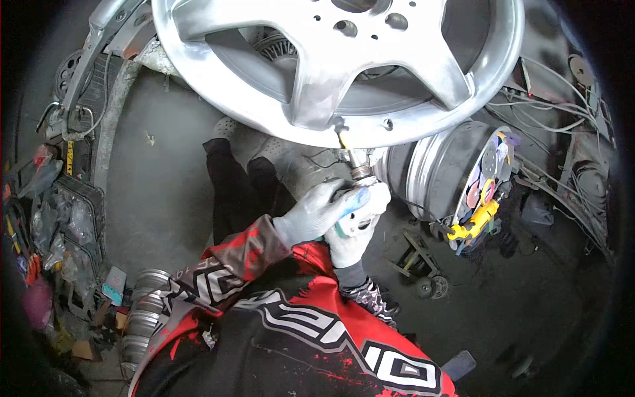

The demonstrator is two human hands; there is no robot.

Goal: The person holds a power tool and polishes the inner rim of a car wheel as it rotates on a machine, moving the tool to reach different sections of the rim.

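A silver alloy wheel (367, 129) fills the top of the view, its spokes brushed bright with greyer patches. Both hands wear pale gloves and hold a die grinder (361, 173) just below the rim. My left hand (316, 213), its thumb area stained blue, closes over the tool from the left. From below and the right, my right hand (357, 241) wraps round its body. The grinder's thin shaft points up to the rim's lower edge, its tip at or very near the metal beside a spoke's foot. Most of the tool's body is hidden by the gloves.
Right of the hands, another wheel (430, 165) lies on its side, with sanding discs and a yellow tool (475, 221) on it. Cables (549, 109) run along the right. Stacked silver rims (142, 317) and plastic-bagged items (73, 221) stand at left. My feet are on the grey floor.
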